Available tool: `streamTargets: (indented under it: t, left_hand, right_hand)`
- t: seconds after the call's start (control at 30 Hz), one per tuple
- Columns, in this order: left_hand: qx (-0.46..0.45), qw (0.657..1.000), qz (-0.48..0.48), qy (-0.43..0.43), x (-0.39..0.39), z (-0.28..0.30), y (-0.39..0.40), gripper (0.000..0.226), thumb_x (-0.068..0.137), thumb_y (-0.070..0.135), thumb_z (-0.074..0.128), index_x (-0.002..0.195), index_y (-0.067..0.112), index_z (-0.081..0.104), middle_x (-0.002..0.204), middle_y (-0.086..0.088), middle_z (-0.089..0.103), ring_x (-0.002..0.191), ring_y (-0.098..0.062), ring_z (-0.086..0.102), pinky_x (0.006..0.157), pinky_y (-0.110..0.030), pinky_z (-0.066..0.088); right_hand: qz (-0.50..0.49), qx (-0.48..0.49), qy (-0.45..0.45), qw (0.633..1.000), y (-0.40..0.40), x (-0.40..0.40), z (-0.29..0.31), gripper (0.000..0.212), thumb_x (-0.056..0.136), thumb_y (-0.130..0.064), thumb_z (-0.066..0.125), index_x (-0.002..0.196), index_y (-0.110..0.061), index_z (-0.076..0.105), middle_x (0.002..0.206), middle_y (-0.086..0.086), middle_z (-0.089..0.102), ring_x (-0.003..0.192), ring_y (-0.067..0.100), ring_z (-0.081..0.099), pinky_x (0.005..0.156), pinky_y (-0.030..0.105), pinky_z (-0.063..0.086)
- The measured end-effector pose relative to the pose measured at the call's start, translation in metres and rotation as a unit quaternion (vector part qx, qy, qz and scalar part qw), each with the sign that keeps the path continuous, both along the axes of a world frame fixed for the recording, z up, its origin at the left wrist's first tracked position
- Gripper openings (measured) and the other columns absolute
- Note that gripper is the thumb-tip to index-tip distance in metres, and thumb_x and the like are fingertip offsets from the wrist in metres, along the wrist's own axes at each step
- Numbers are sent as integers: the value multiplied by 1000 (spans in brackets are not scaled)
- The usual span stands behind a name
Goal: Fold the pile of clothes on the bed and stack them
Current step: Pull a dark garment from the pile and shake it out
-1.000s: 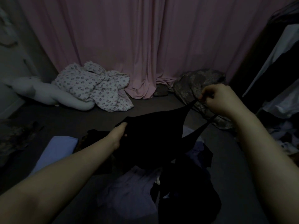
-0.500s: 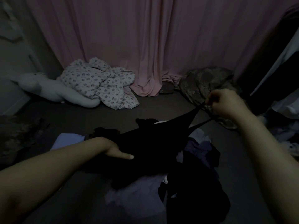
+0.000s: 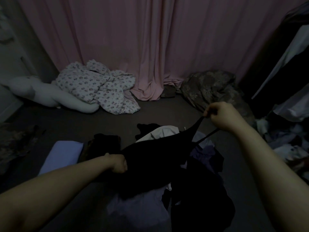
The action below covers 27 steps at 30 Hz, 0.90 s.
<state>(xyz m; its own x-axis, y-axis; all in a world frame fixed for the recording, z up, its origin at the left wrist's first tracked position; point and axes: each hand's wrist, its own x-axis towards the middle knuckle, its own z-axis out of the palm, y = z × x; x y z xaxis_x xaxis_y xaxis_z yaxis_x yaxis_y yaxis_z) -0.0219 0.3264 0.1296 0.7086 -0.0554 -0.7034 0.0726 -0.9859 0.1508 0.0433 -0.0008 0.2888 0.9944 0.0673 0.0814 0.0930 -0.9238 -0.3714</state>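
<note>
Left hand (image 3: pixel 117 164), flat-fingered half a second ago, is now bunching the lower edge of the thin-strapped black camisole top (image 3: pixel 155 158)

The right hand (image 3: pixel 222 117) is pinching both narrow straps, fingers curled, stretching the garment taut above the jumbled pile of dark and pale clothes (image 3: pixel 192 190), which is lying on the dark grey bed sheet (image 3: pixel 150 114). A folded lavender-blue garment (image 3: pixel 61 156) is sitting just left of the pile. I am judging the straps could slip or twist, since they are thin and the light is dim, spoiling the fold. Pink pleated curtains (image 3: pixel 150 39) are hanging behind; a crumpled floral white duvet (image 3: pixel 98 89) and a white plush toy (image 3: pixel 41 92) are lying beside them
</note>
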Motion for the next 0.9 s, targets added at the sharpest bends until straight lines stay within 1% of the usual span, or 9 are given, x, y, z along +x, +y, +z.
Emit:
streamTargets:
  t: [0.07, 0.17, 0.23, 0.37, 0.53, 0.63, 0.7, 0.8, 0.9]
  left_hand:
    - [-198, 972, 128, -3, 3, -6, -3, 24, 92, 19, 54, 112, 14, 66, 118, 0, 64, 112, -21, 57, 96, -26, 40]
    - [-474, 784, 400, 27, 10, 4, -13, 19, 89, 5, 44, 87, 3, 63, 82, -6, 73, 82, -21, 65, 71, -25, 48]
    - [-530, 712, 457, 52, 20, 12, -18, 23, 87, 12, 41, 79, 10, 62, 68, 0, 71, 72, -14, 65, 68, -24, 40]
    - [-594, 654, 463, 64, 34, 39, -29, 20, 94, 23, 50, 83, 14, 64, 68, 3, 69, 66, -8, 67, 61, -22, 49]
    - [-608, 666, 424, -85, 56, 73, -34, 4, 94, 19, 53, 94, 17, 56, 92, 2, 65, 65, -7, 66, 54, -18, 52]
    - [-642, 640, 417, -68, 72, 94, -25, 16, 96, 26, 47, 94, 17, 61, 96, 8, 66, 89, -4, 61, 78, -23, 45]
    - [-634, 660, 399, -55, 84, 106, -21, 22, 98, 28, 41, 95, 21, 62, 101, 11, 64, 95, 0, 57, 87, -20, 39]
    - [-596, 693, 397, -78, 101, 126, -22, 21, 100, 23, 40, 105, 20, 60, 87, 14, 67, 85, 1, 57, 69, -14, 44]
    - [-568, 703, 405, -140, 115, 152, -25, 16, 97, 21, 46, 89, 22, 59, 77, 13, 66, 81, -4, 57, 66, -17, 41]
  right_hand:
    - [10, 28, 15, 999, 5, 0, -9, 27, 81, 1, 49, 81, -18, 69, 82, 2, 65, 70, 15, 57, 68, 23, 42]
    - [28, 117, 88, 989, 15, 3, -30, 19, 85, 0, 59, 83, -16, 68, 81, 2, 66, 61, 5, 59, 63, 18, 45]
    - [16, 199, 149, 969, 24, 6, -47, 12, 86, 0, 61, 90, -10, 68, 81, 9, 66, 56, 4, 60, 53, 14, 46]
    - [-28, 286, 205, 936, 40, 8, -66, 14, 89, 0, 58, 100, 1, 65, 76, 11, 64, 50, 5, 60, 49, 13, 45]
    - [-59, 337, 155, 927, 37, 18, -64, 20, 88, 6, 56, 106, 8, 63, 83, 17, 64, 38, -5, 51, 41, 8, 40]
    - [-69, 362, 97, 925, 31, 30, -49, 21, 87, 5, 57, 108, 5, 64, 88, 14, 65, 40, -5, 50, 42, 6, 38]
    - [-74, 375, 93, 919, 32, 37, -39, 24, 88, 3, 58, 111, 3, 63, 81, 8, 62, 47, 1, 52, 42, 7, 38]
    - [-75, 364, 85, 925, 36, 54, -29, 30, 87, 8, 56, 116, 4, 60, 93, 11, 59, 54, 5, 50, 42, 6, 37]
    - [-84, 372, 75, 921, 41, 74, -16, 37, 85, 15, 50, 120, 5, 58, 88, 10, 59, 57, 8, 49, 44, 7, 39]
